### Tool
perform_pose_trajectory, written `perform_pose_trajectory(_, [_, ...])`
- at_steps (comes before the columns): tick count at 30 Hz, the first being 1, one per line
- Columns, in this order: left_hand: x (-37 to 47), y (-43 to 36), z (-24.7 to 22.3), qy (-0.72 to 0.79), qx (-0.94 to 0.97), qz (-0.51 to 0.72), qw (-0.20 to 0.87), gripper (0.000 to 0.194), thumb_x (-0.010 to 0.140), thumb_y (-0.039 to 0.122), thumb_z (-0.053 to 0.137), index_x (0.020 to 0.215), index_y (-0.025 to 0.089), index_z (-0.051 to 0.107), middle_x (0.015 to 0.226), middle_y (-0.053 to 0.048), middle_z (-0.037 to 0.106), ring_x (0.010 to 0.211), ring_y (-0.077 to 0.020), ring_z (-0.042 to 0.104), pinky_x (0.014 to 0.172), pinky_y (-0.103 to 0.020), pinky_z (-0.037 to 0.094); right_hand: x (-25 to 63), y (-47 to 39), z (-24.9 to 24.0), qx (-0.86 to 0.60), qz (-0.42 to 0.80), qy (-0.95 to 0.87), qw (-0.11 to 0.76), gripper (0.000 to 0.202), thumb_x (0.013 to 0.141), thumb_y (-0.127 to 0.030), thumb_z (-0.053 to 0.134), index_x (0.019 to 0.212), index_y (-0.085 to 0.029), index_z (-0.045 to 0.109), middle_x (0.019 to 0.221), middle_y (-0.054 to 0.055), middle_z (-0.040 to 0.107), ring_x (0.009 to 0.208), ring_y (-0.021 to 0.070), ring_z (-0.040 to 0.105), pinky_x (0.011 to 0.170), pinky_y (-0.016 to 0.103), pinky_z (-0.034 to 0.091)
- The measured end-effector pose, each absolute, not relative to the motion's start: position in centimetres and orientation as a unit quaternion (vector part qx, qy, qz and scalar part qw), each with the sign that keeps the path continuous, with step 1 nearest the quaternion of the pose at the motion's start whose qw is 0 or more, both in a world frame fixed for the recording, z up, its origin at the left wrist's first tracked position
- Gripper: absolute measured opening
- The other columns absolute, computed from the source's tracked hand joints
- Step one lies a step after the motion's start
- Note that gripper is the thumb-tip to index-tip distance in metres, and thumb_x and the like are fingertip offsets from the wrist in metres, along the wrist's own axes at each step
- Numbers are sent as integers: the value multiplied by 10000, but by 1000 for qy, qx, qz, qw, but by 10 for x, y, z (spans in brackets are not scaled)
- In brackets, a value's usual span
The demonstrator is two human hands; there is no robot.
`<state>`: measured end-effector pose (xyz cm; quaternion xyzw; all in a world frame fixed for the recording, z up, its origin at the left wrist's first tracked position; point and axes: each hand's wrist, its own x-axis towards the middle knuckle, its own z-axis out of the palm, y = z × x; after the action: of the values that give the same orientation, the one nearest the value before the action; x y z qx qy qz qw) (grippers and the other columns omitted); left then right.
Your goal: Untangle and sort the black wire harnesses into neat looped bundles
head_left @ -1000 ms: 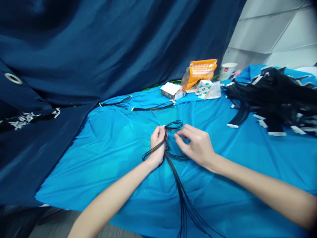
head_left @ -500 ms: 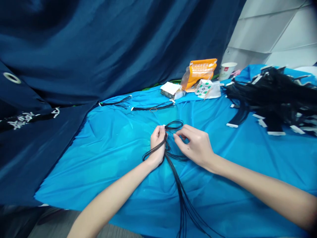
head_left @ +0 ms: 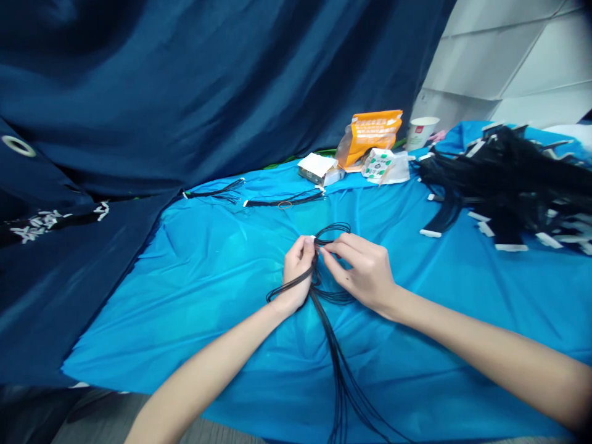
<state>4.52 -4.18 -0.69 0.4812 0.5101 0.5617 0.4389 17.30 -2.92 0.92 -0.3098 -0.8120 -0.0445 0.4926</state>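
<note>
A white connector (head_left: 313, 238) shows at the fingertips of my left hand (head_left: 298, 271), which is closed on it and on the black wires joined to it. The bundle of black wires (head_left: 337, 357) loops around this wrist and trails down over the front of the table. Beside it, on the right, my right hand (head_left: 363, 265) is closed in a pinch close to the connector. Whatever lies between its thumb and forefinger is too small to name. More wire loops arch above and below the right fingertips.
Black cables with white connectors are heaped (head_left: 513, 179) at the right. Behind stand a small box (head_left: 319, 168), an orange bag (head_left: 372, 139), a white-green packet (head_left: 383, 165) and a paper cup (head_left: 420, 132). Two short wire bundles (head_left: 287, 201) lie at the back. A dark curtain (head_left: 208, 80) hangs behind.
My right fingertips have come in closer to the connector. My left hand has shifted slightly right, and the connector shows more between its fingers. The view has moved a little.
</note>
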Motion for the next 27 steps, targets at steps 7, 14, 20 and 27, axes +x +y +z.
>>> perform_pose_trajectory(7, [47, -45, -7, 498, 484, 560, 452, 364, 824, 531, 448, 735, 179, 470, 549, 57, 350, 462, -56, 288, 436, -186, 246, 173, -29, 8, -304, -57, -820, 482, 166, 848, -149, 508, 718, -147, 611, 704, 51, 641, 641, 135, 583, 599, 240, 436])
perform_pose_trajectory(14, [47, -41, 2, 489, 426, 582, 490, 416, 758, 574, 519, 690, 169, 448, 528, 60, 377, 393, -38, 289, 362, -179, 211, 177, -26, 11, -282, -176, -825, 457, 98, 833, -142, 543, 828, -153, 640, 772, 61, 655, 718, 161, 554, 637, 277, 454])
perform_pose_trajectory(20, [27, -34, 11, 495, 331, 616, 516, 466, 733, 629, 501, 769, 166, 471, 552, 56, 422, 387, -22, 309, 369, -147, 239, 181, -32, 16, -34, -238, -859, 452, 96, 800, -117, 597, 876, -128, 655, 805, 64, 667, 854, 185, 576, 758, 318, 491])
perform_pose_trajectory(27, [24, -32, 10, 499, 276, 601, 559, 481, 707, 644, 518, 773, 171, 463, 549, 61, 425, 380, -17, 305, 383, -135, 262, 168, -36, 8, -53, -208, -884, 414, 157, 853, -95, 512, 824, -146, 658, 739, 24, 668, 654, 131, 579, 504, 271, 393])
